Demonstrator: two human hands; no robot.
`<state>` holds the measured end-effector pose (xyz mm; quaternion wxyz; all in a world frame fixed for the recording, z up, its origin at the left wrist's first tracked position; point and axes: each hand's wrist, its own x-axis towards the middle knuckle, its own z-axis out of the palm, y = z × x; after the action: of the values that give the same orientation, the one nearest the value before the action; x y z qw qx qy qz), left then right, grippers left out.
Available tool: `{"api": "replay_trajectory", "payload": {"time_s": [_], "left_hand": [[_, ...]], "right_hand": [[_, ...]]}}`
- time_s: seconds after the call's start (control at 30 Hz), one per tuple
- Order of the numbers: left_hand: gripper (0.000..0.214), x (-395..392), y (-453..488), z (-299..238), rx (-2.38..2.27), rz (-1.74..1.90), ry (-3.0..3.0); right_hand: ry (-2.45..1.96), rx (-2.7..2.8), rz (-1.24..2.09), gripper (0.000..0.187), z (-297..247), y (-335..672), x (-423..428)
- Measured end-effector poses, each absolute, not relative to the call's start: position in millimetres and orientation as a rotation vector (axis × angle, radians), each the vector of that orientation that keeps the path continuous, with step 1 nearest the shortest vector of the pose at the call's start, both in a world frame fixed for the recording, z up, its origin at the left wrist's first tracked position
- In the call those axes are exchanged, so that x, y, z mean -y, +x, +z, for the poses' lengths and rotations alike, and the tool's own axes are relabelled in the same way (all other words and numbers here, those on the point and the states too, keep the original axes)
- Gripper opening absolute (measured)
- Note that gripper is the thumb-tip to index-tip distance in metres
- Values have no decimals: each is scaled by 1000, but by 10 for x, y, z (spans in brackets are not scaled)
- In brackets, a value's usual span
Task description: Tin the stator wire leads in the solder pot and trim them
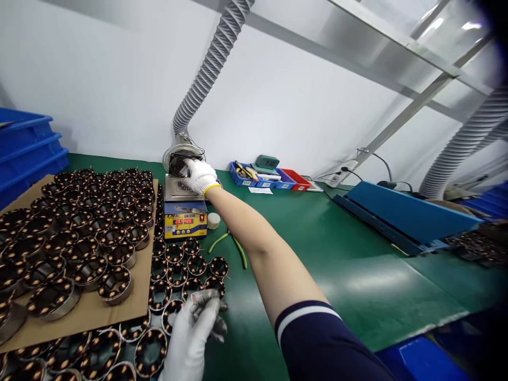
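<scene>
My right hand, in a white knit glove with a yellow cuff, reaches under a round fume hood. Its fingers are bent over the metal top of a heated unit with red digits; what they grip is hidden. Low in the view is my left hand, in a white glove with dark-stained fingertips. Its fingers are half curled and apart, with nothing visible between them. Just beyond them stand ring-shaped motor stators with copper windings. Green-handled pliers lie open to the right, near a small white round container.
Many more stators stand on a cardboard sheet at left. Blue crates are stacked behind. Small blue and red bins and a clock sit along the wall. A blue metal trough stands at right.
</scene>
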<state>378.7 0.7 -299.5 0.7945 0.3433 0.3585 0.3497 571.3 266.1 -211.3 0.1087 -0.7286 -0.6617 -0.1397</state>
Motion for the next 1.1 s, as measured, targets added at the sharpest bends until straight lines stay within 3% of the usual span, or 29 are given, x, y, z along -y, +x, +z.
{"api": "replay_trajectory", "payload": {"time_s": [1.1], "left_hand": [[48,-12,3779,-3033,-724,683,782]], "right_hand": [[-2053,1851,-429,70,-2294,5708,-2582]]}}
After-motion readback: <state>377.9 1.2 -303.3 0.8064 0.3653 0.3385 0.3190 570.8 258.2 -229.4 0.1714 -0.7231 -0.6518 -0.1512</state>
